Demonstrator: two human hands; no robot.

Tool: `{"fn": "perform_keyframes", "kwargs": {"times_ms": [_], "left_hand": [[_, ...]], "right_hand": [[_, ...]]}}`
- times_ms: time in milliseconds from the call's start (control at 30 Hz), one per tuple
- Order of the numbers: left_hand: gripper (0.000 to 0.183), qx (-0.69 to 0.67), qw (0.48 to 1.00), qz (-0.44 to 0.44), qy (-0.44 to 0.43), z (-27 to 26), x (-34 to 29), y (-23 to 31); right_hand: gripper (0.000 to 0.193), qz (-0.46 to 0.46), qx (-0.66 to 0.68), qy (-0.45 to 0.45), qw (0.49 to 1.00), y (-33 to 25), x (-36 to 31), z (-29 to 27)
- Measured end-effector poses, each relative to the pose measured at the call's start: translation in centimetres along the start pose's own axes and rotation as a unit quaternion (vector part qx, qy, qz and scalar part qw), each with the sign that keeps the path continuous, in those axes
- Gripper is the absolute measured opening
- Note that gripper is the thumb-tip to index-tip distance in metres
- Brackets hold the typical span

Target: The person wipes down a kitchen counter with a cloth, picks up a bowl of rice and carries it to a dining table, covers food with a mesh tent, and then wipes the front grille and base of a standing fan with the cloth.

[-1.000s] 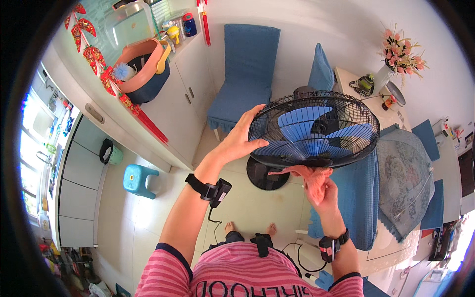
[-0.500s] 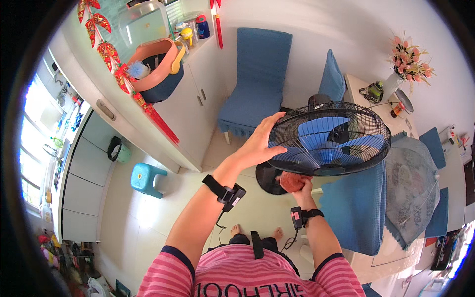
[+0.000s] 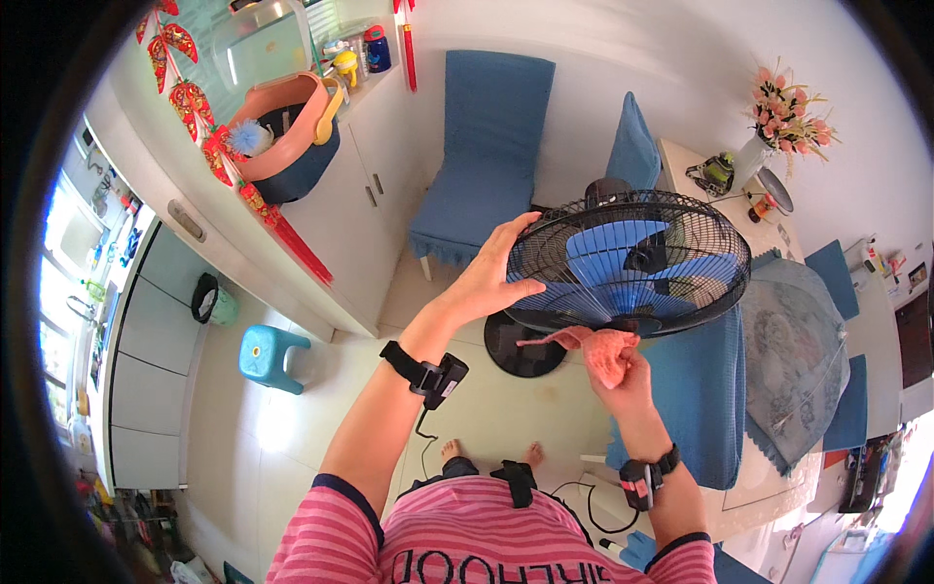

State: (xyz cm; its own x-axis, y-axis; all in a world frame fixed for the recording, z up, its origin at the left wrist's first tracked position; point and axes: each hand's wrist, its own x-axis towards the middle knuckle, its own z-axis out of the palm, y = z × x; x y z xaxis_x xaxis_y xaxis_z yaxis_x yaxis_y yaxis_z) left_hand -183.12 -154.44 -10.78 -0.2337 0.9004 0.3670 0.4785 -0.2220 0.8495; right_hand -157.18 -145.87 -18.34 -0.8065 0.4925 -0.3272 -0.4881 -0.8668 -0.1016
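A floor fan (image 3: 671, 263) with a black wire cage and blue blades faces up toward me; its round black base (image 3: 525, 346) stands on the floor. My left hand (image 3: 498, 268) rests at the cage's left rim, fingers spread and thumb apart. Just under the front of the cage, my right hand (image 3: 623, 382) bunches a pinkish-red cloth (image 3: 605, 352), one end of which trails left. The cloth is close to the cage's lower edge; whether it touches the wires I cannot tell.
Blue-covered chairs (image 3: 491, 156) stand behind the fan and at the right, by a table (image 3: 778, 487) with a grey mesh food cover (image 3: 793, 341). A small blue stool (image 3: 270, 355) is left on the floor. A peach-and-navy bucket (image 3: 292, 146) sits on the cabinet (image 3: 365, 185).
My right hand has moved right and turned, and the cloth now lies nearer the front of the cage with an end hanging out. My left hand stays at the rim. The whole view has shifted slightly.
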Motion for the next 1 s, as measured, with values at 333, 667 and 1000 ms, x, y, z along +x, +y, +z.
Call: {"fn": "perform_keyframes", "kwargs": {"times_ms": [333,667,1000], "left_hand": [[0.087,0.031,0.998,-0.017,-0.043,-0.1,0.3,0.7],[0.087,0.06,0.998,0.006,-0.033,0.4,0.0,0.5],[0.088,0.085,0.995,0.005,-0.045,0.6,0.0,0.8]], "right_hand": [[0.028,-0.016,-0.149,0.096,0.984,2.3,-0.1,0.5],[0.027,0.036,-0.116,0.133,0.984,8.1,12.5,-8.2],[0.038,-0.027,0.048,0.139,0.989,10.7,18.6,-11.6]]}}
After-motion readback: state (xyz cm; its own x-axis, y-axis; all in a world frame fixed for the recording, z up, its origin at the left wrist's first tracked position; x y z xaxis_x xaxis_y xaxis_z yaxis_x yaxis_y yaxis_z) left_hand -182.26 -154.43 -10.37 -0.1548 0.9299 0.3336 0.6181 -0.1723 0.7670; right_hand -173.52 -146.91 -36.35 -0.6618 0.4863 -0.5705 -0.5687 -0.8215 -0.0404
